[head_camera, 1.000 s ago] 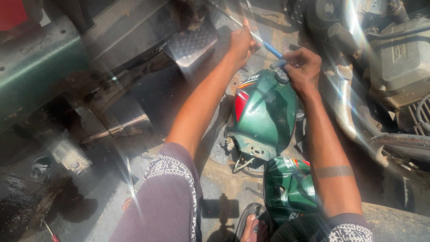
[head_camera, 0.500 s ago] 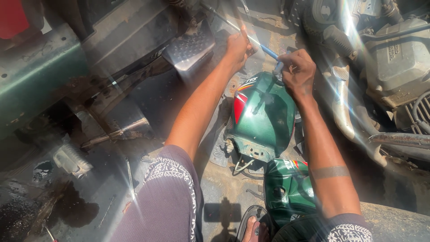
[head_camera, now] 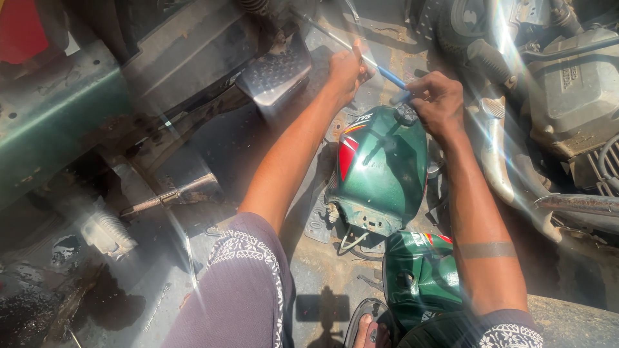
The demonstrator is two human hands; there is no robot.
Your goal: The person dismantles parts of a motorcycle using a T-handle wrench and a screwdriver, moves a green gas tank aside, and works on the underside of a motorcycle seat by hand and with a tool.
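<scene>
A green motorcycle fuel tank with a red patch lies on the ground in front of me, its black filler cap at the far end. My right hand rests at that cap and grips the blue handle of a long thin tool. My left hand is closed around the metal shaft of the same tool, just beyond the tank's far end. A second green body panel lies near my knee.
A metal footplate and a green vehicle frame are at the left. An engine block and chrome exhaust pipe lie at the right. A footpeg sticks out at left. My sandalled foot is at the bottom.
Both hands have shifted slightly along the long tool above the tank's cap; my right hand has come down closer onto the cap. The tank has not moved.
</scene>
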